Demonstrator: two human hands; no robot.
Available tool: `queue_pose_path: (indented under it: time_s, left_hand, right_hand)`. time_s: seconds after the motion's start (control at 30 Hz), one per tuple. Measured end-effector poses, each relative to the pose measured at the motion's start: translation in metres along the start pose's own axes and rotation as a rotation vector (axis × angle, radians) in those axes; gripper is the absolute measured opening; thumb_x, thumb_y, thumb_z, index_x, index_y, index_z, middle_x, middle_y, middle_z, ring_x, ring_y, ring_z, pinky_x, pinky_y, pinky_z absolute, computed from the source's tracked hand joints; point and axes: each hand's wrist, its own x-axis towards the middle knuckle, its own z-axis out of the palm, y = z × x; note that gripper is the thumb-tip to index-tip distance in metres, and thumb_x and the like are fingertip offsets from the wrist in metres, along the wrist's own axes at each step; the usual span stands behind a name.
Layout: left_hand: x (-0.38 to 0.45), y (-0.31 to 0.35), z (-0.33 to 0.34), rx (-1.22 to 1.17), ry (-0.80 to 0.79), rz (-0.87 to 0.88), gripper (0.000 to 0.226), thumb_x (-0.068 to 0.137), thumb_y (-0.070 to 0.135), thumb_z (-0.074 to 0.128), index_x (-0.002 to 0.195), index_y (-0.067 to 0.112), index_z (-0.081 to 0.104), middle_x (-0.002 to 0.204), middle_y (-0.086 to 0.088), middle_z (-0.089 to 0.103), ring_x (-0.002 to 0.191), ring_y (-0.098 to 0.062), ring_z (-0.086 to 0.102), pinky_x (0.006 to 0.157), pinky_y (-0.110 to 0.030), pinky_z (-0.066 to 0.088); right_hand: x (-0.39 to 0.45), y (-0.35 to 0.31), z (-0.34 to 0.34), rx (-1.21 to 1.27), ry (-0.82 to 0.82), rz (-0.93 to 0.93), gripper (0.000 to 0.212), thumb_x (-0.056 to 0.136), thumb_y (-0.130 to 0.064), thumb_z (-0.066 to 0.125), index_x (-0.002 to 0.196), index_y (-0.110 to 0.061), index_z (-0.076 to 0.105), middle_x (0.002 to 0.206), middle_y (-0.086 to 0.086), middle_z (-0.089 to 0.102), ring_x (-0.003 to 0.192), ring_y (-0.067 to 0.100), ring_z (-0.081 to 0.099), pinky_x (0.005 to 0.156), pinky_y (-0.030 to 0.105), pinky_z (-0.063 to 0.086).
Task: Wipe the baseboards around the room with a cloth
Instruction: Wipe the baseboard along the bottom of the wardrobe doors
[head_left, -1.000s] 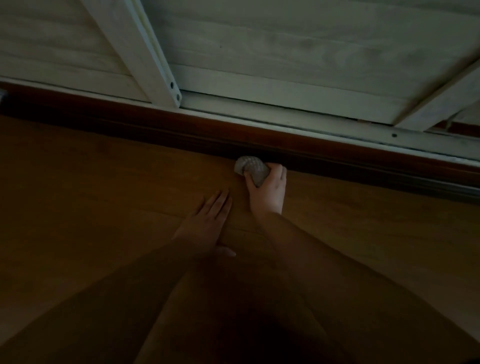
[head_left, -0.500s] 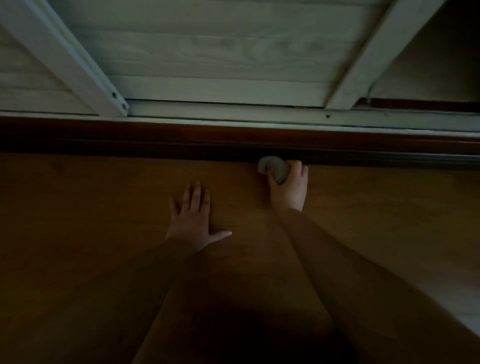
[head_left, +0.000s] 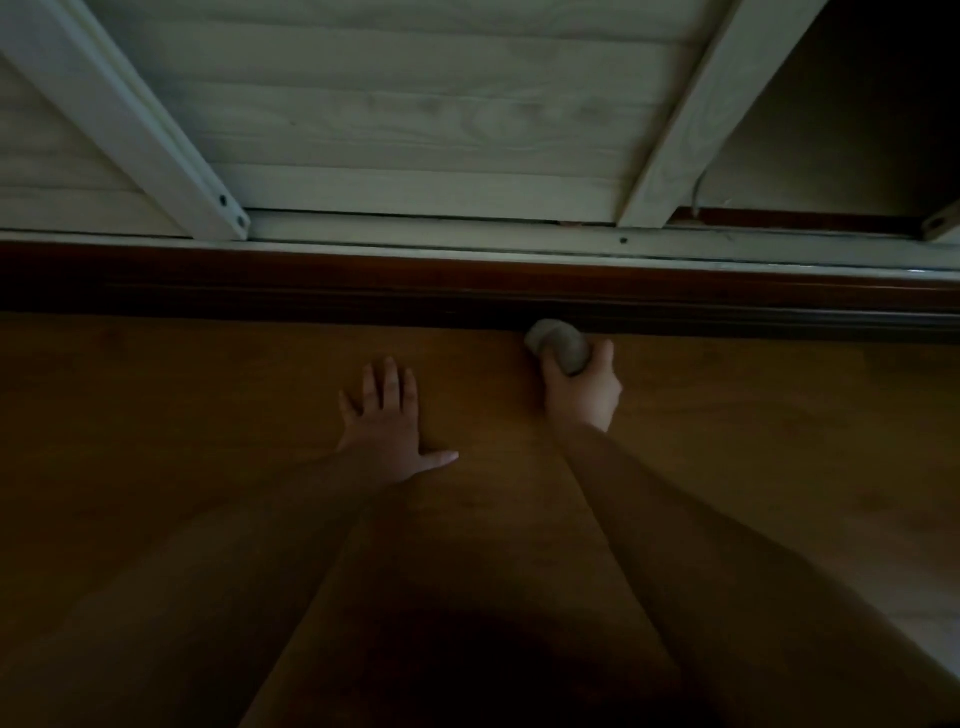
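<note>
The right hand (head_left: 582, 389) sits a little right of the middle of the frame. Its fingers are curled round a small grey cloth (head_left: 558, 345), bunched into a ball. The cloth pokes out past the top of the hand and touches the bottom edge of the dark brown baseboard (head_left: 311, 283).

The baseboard is a long strip. It runs flat across the whole frame from the left side to the right side, just above the hands. So the cloth has to slide sideways along it, left or right, not up or down. More baseboard shows on both sides of the cloth, and I cannot tell which part is clean, because the room is dim.

The left hand (head_left: 384, 431) lies flat on the brown floor (head_left: 156, 415), left of the middle, with its fingers straight and its thumb out to the side. It holds nothing and looks like it is propping the person up. It is lower in the frame than the right hand and not touching the baseboard, so the right hand is the nearer one for wiping.

Above the baseboard are pale wooden boards (head_left: 415, 130).
</note>
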Motion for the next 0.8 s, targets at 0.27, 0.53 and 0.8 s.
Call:
queue_pose_path:
  time_s: [0.27, 0.53, 0.8]
  left_hand:
    - [-0.019, -0.011, 0.018, -0.028, 0.142, 0.026, 0.118, 0.080, 0.085, 0.042, 0.157, 0.013, -0.010, 0.165, -0.010, -0.015, 0.152, -0.032, -0.009, 0.121, -0.057, 0.009]
    - [-0.032, -0.034, 0.030, -0.029, 0.133, 0.061, 0.115, 0.082, 0.083, 0.039, 0.157, 0.012, -0.011, 0.165, -0.008, -0.018, 0.152, -0.032, -0.010, 0.122, -0.052, 0.005]
    - [-0.039, -0.042, 0.034, -0.071, 0.102, 0.061, 0.112, 0.084, 0.081, 0.041, 0.157, 0.016, -0.013, 0.164, -0.006, -0.020, 0.151, -0.033, -0.016, 0.121, -0.053, 0.001]
  right_hand:
    - [-0.034, -0.047, 0.080, 0.000, -0.156, -0.206, 0.050, 0.088, -0.031, 0.070, 0.135, -0.022, 0.058, 0.128, 0.000, 0.063, 0.116, 0.014, 0.059, 0.099, 0.027, 0.047]
    - [-0.053, -0.053, 0.116, -0.019, -0.194, -0.220, 0.049, 0.088, -0.028, 0.071, 0.134, -0.020, 0.058, 0.128, 0.003, 0.061, 0.114, 0.017, 0.058, 0.093, 0.022, 0.043]
    - [-0.061, -0.074, 0.134, 0.040, -0.185, -0.144, 0.040, 0.088, -0.029, 0.069, 0.126, -0.021, 0.058, 0.120, 0.001, 0.063, 0.109, 0.017, 0.060, 0.090, 0.029, 0.050]
